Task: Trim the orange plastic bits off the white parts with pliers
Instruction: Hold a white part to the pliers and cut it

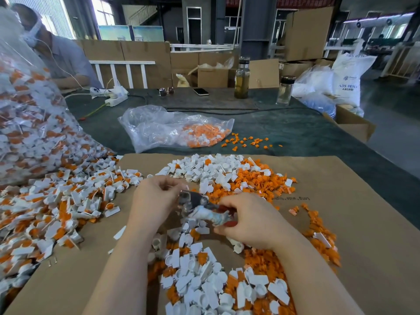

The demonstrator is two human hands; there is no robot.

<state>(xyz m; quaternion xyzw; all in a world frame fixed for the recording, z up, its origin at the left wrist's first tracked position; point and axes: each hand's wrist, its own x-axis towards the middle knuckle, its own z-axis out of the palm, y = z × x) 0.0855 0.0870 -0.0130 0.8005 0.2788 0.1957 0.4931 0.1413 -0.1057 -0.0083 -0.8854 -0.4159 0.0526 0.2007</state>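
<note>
My right hand point(247, 220) grips the handles of the pliers point(200, 204), whose grey jaws point left toward my left hand point(156, 194). My left hand pinches a small white part point(185, 187) right at the jaws; motion blur hides its details. Both hands hover over a brown cardboard sheet point(354, 223). A heap of white parts with orange bits attached point(56, 214) lies to the left. Trimmed white parts point(204, 285) are piled near my forearms, and cut orange bits point(256, 180) lie behind and right of the hands.
A big clear bag of untrimmed parts point(29, 133) leans at the left. A smaller plastic bag with orange pieces point(179, 130) lies on the dark table beyond the cardboard. Two bottles point(242, 78), a phone point(201, 91), sunglasses and a power strip sit farther back. Another person sits at far left.
</note>
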